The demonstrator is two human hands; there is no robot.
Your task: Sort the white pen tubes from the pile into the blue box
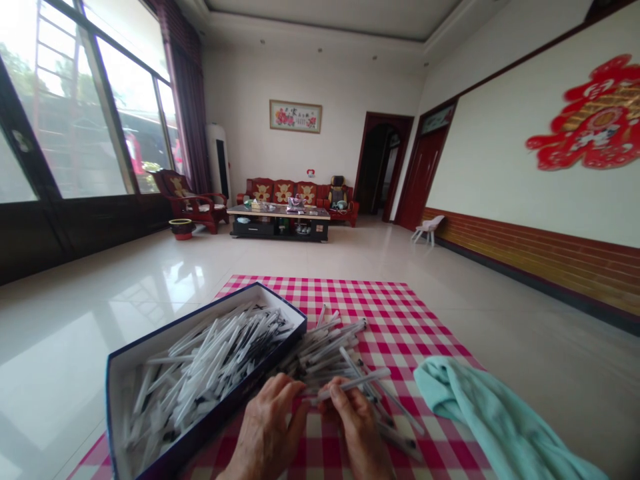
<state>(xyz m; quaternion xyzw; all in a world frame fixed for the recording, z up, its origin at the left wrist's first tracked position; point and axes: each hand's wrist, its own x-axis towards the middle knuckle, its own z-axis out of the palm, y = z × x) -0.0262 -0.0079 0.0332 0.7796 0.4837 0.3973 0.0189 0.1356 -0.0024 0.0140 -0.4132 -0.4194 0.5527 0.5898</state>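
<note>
A: L hand [267,427]?
B: Low in view, back up, fingers curled fwd, tips angled twd the other hand.
A: R hand [355,427]?
B: Just beside it, not touching, also back up. R thumb [339,400] lay on top, pressed down, fingers curled under in a pinch.
A: Wrists?
B: Both ran off the bottom edge, forearms out of view.

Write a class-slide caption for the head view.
The right hand holds a clear pen above a loose pile, beside a pen-filled box on a pink gingham cloth.
</note>
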